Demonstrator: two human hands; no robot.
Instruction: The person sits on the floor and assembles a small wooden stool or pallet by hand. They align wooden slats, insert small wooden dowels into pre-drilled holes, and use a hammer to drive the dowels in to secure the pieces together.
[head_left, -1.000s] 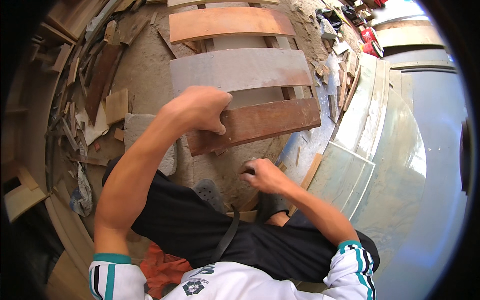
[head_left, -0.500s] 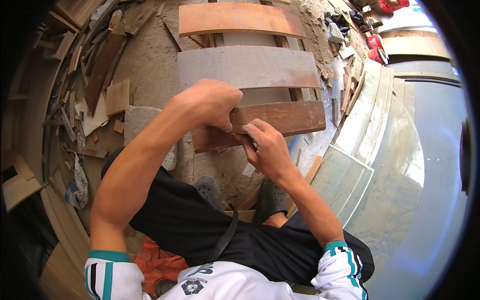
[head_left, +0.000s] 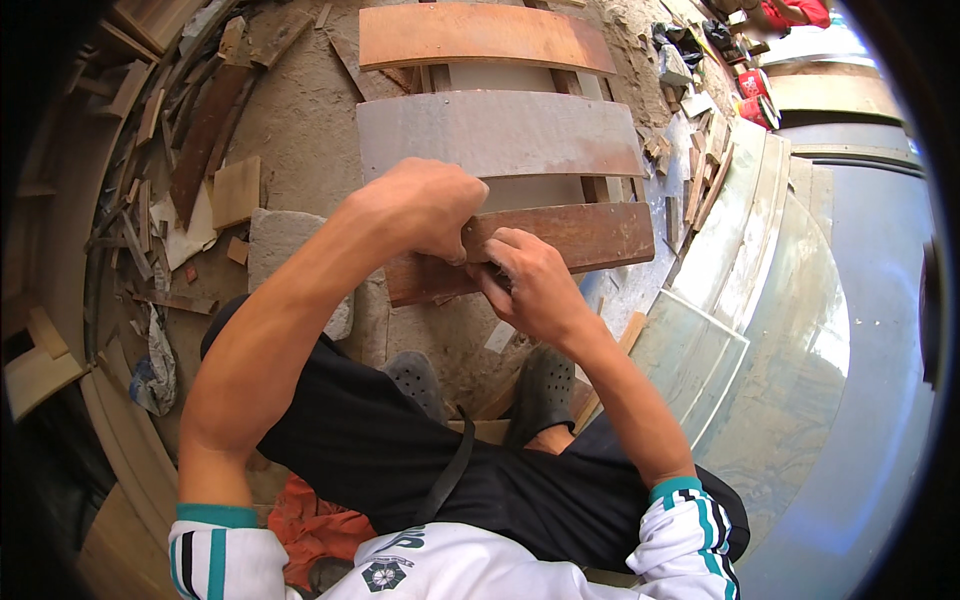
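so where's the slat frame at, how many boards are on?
Two slats look laid across the rails: the orange-brown board at the far end and the grey board below it. In hand is the dark brown board: the left hand presses on its near end, and the right hand works at its front edge. Whether it is fastened, I cannot tell. More loose wood scraps lie at the left.

At frame centre the left hand [head_left: 425, 205] and right hand [head_left: 530, 285] both grip the near edge of a dark brown plank [head_left: 570, 240]. Above it lie a grey plank [head_left: 500, 135] and an orange-brown plank [head_left: 480, 35]; wood scraps [head_left: 235, 190] litter the upper left
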